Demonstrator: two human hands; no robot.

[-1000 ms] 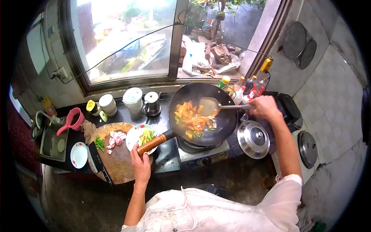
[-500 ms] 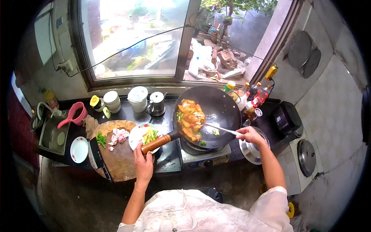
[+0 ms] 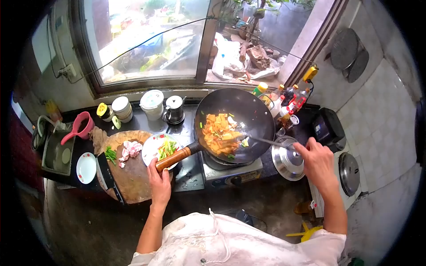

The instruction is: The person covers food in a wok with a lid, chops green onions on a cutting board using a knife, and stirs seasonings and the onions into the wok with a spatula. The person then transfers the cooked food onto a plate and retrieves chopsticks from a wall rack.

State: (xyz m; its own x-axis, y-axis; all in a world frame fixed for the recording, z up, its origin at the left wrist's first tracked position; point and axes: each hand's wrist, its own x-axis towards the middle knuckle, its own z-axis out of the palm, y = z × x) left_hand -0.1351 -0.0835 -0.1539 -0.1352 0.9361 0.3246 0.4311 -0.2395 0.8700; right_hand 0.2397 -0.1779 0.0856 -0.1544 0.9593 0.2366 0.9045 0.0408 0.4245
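My left hand [image 3: 160, 185] grips the wooden handle [image 3: 179, 157] of a dark wok [image 3: 259, 113] that sits on a gas stove [image 3: 233, 170]. Orange chunks of food [image 3: 218, 132] with bits of green lie in the wok's left half. My right hand [image 3: 318, 163] is closed on the far end of a long metal spatula [image 3: 271, 142], whose blade reaches into the food and is partly hidden by it. Beneath that hand is a silver lid [image 3: 284, 166]. Close to my left hand stands a plate [image 3: 148, 155] of sliced green and yellow vegetables [image 3: 167, 150].
Raw meat [image 3: 130, 150] and cut greens [image 3: 110, 154] lie on a round chopping board [image 3: 137, 181], with a cleaver [image 3: 106, 175] at its left edge. Farther left are a white plate [image 3: 86, 168] and a pink ladle [image 3: 83, 126]. Bottles [image 3: 288, 99] stand behind the wok's right side.
My right hand has moved right and tilted the spatula lower across the wok. The food has shifted toward the wok's middle. My left hand keeps its hold on the handle.
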